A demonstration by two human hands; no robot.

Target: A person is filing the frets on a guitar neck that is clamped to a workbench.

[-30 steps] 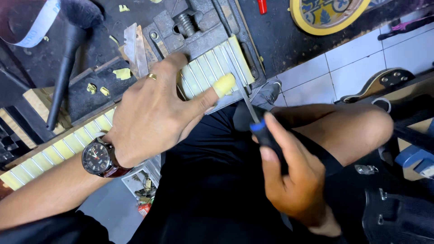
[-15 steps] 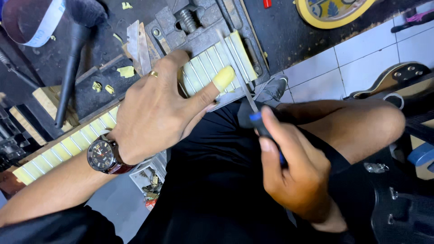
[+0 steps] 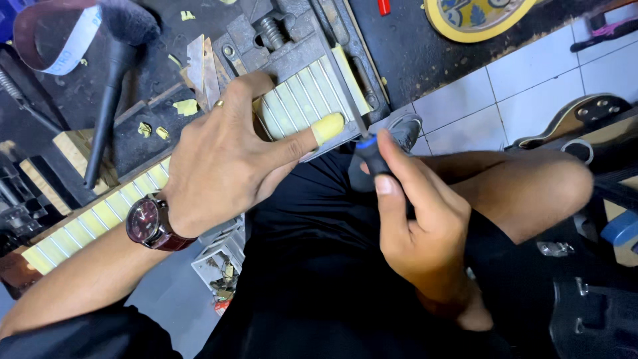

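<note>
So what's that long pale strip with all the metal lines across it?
It is a guitar neck: a long pale yellowish fretboard crossed by thin metal frets, lying slantwise on the dark workbench and gripped in a grey metal vise. The left hand presses on it, thumb capped in yellow. The right hand holds a blue-handled tool with its blade laid on the frets.
</note>
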